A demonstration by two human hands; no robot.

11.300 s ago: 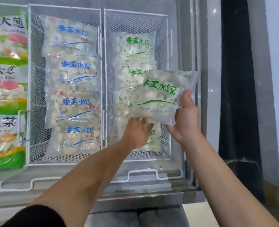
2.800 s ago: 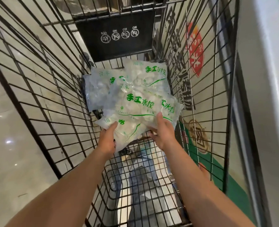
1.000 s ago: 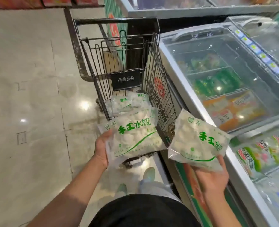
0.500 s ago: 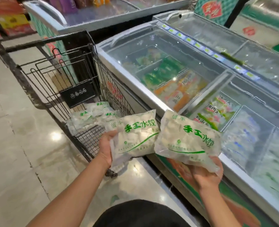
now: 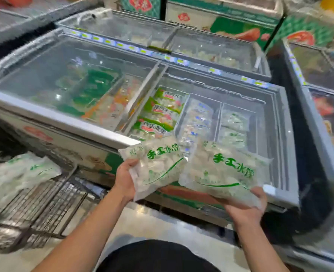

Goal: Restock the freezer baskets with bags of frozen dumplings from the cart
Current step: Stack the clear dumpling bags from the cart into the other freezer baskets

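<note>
My left hand (image 5: 125, 178) grips one clear dumpling bag with green lettering (image 5: 158, 163) by its left edge. My right hand (image 5: 244, 208) holds a second, similar dumpling bag (image 5: 225, 171) from underneath. Both bags hang over the front rim of the chest freezer (image 5: 68, 119). Beyond them, in the open right section, stand two white wire baskets: the left basket (image 5: 199, 118) holds blue-lettered bags, the right basket (image 5: 234, 124) holds green-lettered bags. More dumpling bags (image 5: 15, 177) lie in the wire cart (image 5: 44, 205) at the lower left.
Green-labelled packs (image 5: 160, 114) fill the compartment left of the baskets. A sliding glass lid (image 5: 64, 75) covers the freezer's left half. Further closed freezers stand behind (image 5: 162, 36) and to the right (image 5: 327, 95). Pale tiled floor lies between me and the freezer.
I have turned from the cart toward the freezer; both bags have moved right, now over its front rim near the baskets. The cart has slid to the lower left of view.
</note>
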